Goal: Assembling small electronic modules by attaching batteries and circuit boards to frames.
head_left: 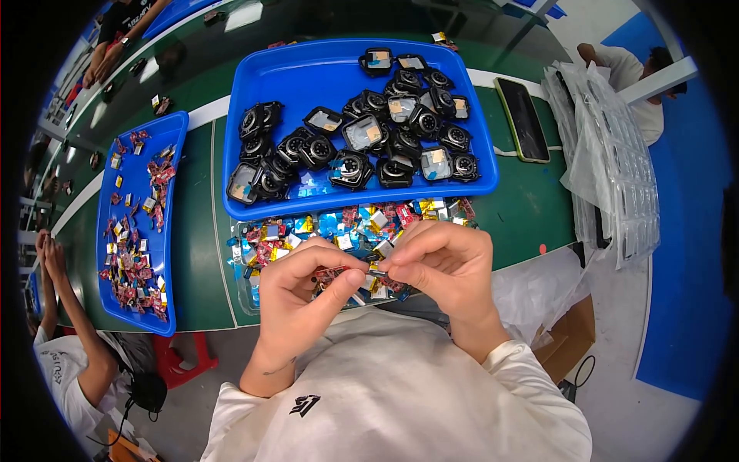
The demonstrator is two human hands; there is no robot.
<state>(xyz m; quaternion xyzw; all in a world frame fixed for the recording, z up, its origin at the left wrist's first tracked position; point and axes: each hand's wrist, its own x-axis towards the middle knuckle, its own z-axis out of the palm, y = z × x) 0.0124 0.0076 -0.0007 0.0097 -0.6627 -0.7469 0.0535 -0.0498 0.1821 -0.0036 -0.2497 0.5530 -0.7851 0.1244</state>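
Note:
In front of my chest, both hands meet at the fingertips. My left hand (296,296) is closed, pinching a small red circuit board (327,273) that its fingers partly cover. My right hand (450,269) pinches a small dark part (376,273) against the left fingertips; whether it is joined to the board I cannot tell. Beneath the hands lies a clear tray (248,299) full of loose electronic parts (339,223), red, silver, yellow and blue. Just beyond, a large blue tray (296,75) holds many black smartwatch cases (364,133), some face down.
Another blue tray (172,231) with small red boards stands at left. A phone (523,119) lies on the green table (202,254), beside stacked clear plastic trays (616,162) at right. A red stool (185,358) and a cardboard box (576,335) are below. Co-workers' hands (51,258) show at left.

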